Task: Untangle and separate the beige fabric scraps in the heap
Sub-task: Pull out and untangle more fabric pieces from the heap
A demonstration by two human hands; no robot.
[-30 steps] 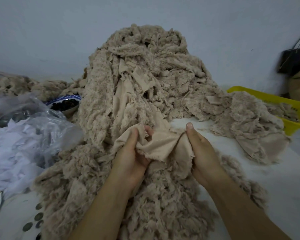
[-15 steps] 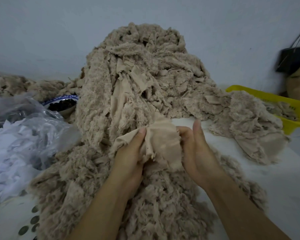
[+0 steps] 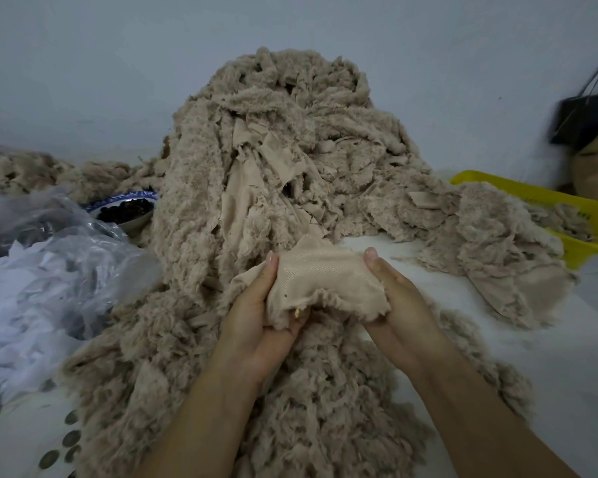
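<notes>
A tall heap of beige fabric scraps [image 3: 277,143] rises against the wall and spills toward me. One beige scrap [image 3: 321,274], smooth side up with a fuzzy frayed lower edge, is stretched flat between my hands in front of the heap. My left hand [image 3: 256,312] grips its left edge, thumb on top. My right hand [image 3: 397,298] grips its right edge, thumb on top too. The scrap's far corner still runs into the heap. A second spread of beige scraps [image 3: 491,250] lies to the right.
A yellow plastic basket [image 3: 580,243] with a few scraps stands at the right. Crumpled clear plastic bags [image 3: 42,270] lie at the left. Behind them sits a blue-rimmed bowl [image 3: 125,210] of dark pieces. A dark bag [image 3: 584,115] hangs at the far right. The white table surface [image 3: 567,357] shows on the right.
The bunched scrap has been pulled out flat between my hands. My hands moved apart, and the scrap now shows its smooth face.
</notes>
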